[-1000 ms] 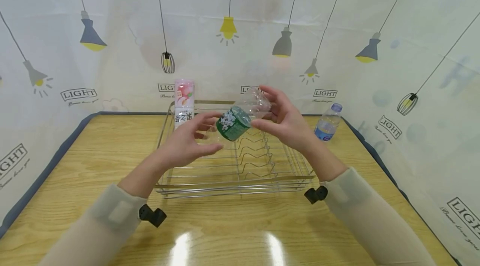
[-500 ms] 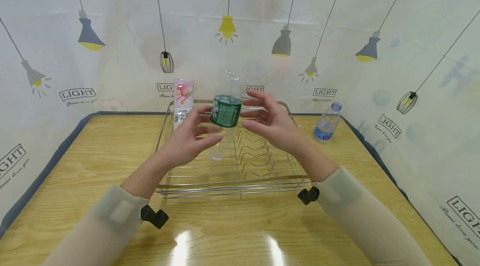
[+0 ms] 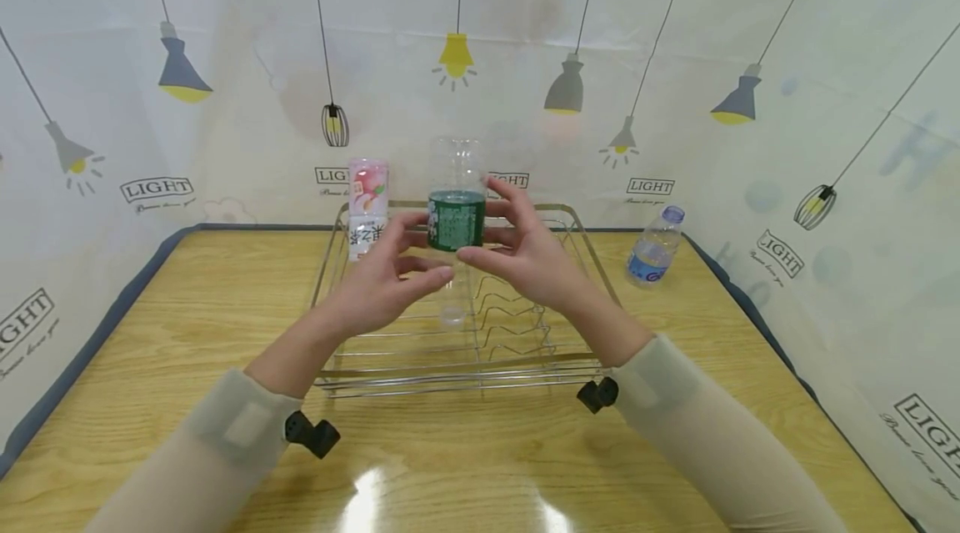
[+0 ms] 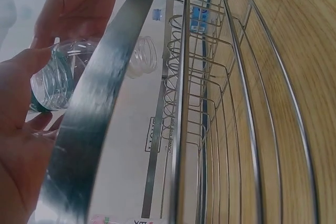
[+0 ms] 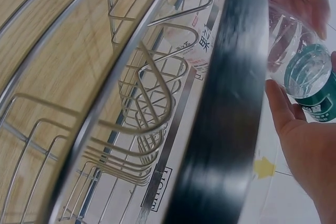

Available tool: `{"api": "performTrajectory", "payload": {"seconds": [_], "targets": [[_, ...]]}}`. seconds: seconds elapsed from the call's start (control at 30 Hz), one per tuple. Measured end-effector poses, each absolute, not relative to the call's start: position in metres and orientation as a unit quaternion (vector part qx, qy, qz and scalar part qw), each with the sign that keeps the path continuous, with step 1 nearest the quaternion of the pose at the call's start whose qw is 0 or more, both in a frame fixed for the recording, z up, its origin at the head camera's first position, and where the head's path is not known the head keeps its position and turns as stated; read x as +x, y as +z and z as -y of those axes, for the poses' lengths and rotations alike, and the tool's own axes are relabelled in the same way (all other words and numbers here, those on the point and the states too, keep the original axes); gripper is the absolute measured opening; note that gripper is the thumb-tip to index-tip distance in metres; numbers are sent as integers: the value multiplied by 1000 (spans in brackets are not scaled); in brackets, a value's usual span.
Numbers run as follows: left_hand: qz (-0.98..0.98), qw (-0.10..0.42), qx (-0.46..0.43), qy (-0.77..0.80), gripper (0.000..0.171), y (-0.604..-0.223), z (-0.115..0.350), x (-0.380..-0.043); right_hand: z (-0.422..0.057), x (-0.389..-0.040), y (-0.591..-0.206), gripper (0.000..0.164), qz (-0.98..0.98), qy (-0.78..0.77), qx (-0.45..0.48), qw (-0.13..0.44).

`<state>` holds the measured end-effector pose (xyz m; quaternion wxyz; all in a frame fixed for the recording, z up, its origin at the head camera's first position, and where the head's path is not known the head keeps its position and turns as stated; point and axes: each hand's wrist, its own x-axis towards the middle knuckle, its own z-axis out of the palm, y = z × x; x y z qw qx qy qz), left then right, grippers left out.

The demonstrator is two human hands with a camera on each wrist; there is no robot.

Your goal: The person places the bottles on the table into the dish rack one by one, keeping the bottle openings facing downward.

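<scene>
A clear plastic bottle with a green label (image 3: 456, 220) is held upside down above the wire dish rack (image 3: 480, 368), its bare neck (image 3: 452, 314) pointing down. My left hand (image 3: 378, 274) holds the label's left side, thumb toward me and fingers behind. From the right, my right hand (image 3: 528, 253) grips it with the thumb at the label's lower edge and fingers along the side. In the left wrist view the bottle (image 4: 52, 85) lies partly behind the rack's flat metal rim (image 4: 100, 93). The right wrist view shows the ribbed bottle and its label (image 5: 317, 95) between both hands.
A pink and white drink bottle (image 3: 367, 191) stands at the rack's back left corner. Right of the rack is a small water bottle with a blue label (image 3: 654, 248). Wavy wire dividers (image 3: 513, 316) run along the rack's right half. A lamp-print curtain (image 3: 480, 116) backs the wooden table.
The bottle has turned from a slant, through nearly upright, to straight neck-down. My right hand has come left and closer, its thumb now on the label. The left hand has barely moved.
</scene>
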<state>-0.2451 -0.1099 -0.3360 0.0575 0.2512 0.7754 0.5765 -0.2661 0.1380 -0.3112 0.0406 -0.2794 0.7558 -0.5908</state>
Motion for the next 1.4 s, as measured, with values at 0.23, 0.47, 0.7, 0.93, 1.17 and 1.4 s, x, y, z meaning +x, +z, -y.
{"api": "performTrajectory", "payload": {"seconds": [0.23,0.47,0.7,0.93,1.17,1.4], "targets": [[-780,54,246,573,76,-336,112,-244,-135,-266,-312,96,-754,-594,-277,44],[-791,51,241,560,73,-337,121,-242,-135,-265,-313,96,-756,-593,-274,44],[-798,46,241,550,66,-341,143,-233,-139,-270,-310,93,-749,-605,-269,32],[-808,35,226,543,62,-343,171,-219,-145,-275,-306,94,-748,-607,-266,27],[-813,9,225,537,57,-344,194,-204,-146,-278,-303,96,-753,-603,-262,25],[-823,-33,218,523,54,-352,217,-192,-146,-283,-300,96,-755,-601,-260,21]]}}
